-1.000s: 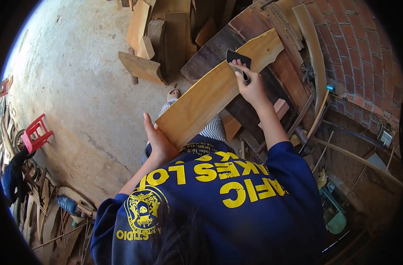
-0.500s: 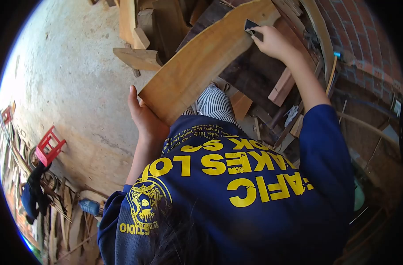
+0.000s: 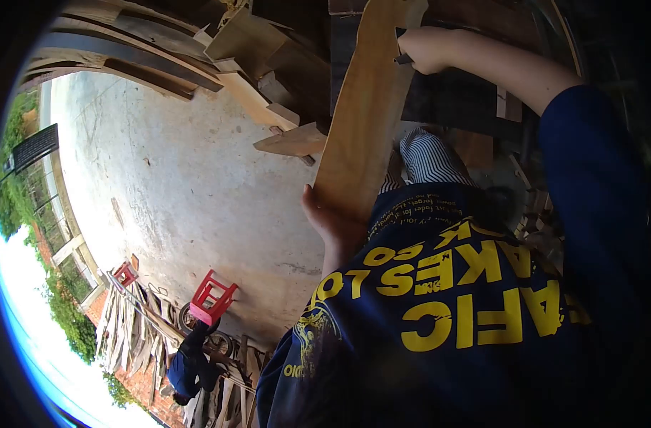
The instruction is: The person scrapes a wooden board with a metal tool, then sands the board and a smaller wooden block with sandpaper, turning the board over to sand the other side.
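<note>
A long, curved wooden board slants up from my lap, its far end running out at the top of the view. Its near end rests in my left hand, with the thumb along the left corner and the other fingers hidden beneath. My right hand is closed around a folded dark sheet that looks like sandpaper, at the board's right edge near the far end. Striped trousers show under the board.
Wood offcuts are piled left of the board, with long planks farther back. On the concrete floor stands a red stool. A person in dark clothes is beside a heap of wood strips at lower left.
My view has swung to the left, bringing more of the yard into sight. The board now looks steeper. My right hand with the sandpaper appears at the board's right edge; both grips stay.
</note>
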